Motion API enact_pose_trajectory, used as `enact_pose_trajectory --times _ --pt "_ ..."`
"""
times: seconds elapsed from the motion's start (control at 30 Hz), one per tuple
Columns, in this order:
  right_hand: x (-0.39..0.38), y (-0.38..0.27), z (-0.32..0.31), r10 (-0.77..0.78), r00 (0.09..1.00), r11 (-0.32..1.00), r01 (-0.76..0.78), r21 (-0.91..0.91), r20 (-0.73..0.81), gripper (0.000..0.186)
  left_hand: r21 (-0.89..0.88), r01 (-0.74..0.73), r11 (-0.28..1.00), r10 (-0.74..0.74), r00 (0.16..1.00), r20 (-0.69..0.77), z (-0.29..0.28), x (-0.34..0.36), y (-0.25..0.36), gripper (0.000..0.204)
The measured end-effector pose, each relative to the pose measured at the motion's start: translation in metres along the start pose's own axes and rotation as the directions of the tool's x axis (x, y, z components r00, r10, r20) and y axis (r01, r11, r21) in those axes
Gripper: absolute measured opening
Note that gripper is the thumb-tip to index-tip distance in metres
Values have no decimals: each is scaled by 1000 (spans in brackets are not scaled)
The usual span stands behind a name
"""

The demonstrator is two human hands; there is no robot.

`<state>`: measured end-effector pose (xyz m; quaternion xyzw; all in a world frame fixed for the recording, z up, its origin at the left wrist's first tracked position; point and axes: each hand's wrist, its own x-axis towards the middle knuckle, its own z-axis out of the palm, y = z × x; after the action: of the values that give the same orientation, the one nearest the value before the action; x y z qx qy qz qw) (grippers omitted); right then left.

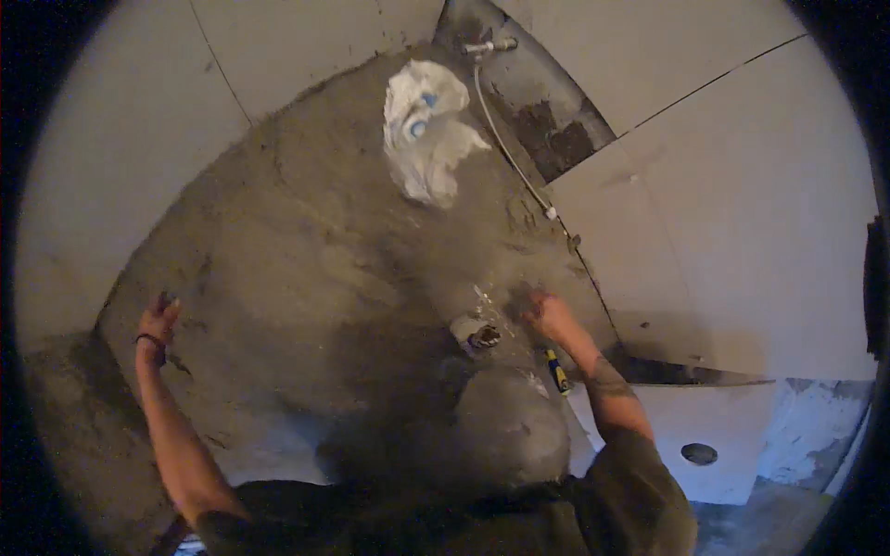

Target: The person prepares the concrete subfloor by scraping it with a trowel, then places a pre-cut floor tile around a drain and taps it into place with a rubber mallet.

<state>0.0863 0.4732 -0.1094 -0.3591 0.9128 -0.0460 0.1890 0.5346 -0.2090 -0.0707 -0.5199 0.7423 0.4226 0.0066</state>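
Observation:
My left hand (159, 320) is out at the left, over the rough grey cement floor (306, 269). Its fingers are curled, and a small dark thing shows at their tips, too indistinct to name. On the right, my right hand (547, 317) reaches low over the cement, fingers bent down; a dark blur at the fingertips hides what they hold, if anything. Just left of it, a pipe stub (478, 336) with a pale rim and a dark, ragged mouth rises from the floor. A yellow and dark-blue hand tool (556, 372) lies below the right hand.
A crumpled white plastic bag (408, 148) lies farther off. Beside it, a white flexible hose (508, 146) runs from a metal valve (491, 46) in a wall recess. Large pale panels (714, 241) line the right. A white slab with a round hole (663, 417) sits at the lower right.

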Motion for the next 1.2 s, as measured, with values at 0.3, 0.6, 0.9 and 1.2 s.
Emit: enact_pose_trajectory --times 0.3,0.6,0.9,1.2 --pt "-129 -112 -160 150 938 971 -198 130 313 39 -106 -565 818 575 804 154 -5 -197 305 73" --pt "-454 -96 -311 588 748 712 -659 242 308 49 -55 110 992 -43 730 682 22 -313 121 66" --pt "-665 165 -347 931 217 287 -932 223 -293 59 95 206 974 -170 389 905 255 -511 403 78" --pt "-681 249 -330 769 465 366 -883 294 438 68 125 497 859 -248 190 950 491 -589 580 89"
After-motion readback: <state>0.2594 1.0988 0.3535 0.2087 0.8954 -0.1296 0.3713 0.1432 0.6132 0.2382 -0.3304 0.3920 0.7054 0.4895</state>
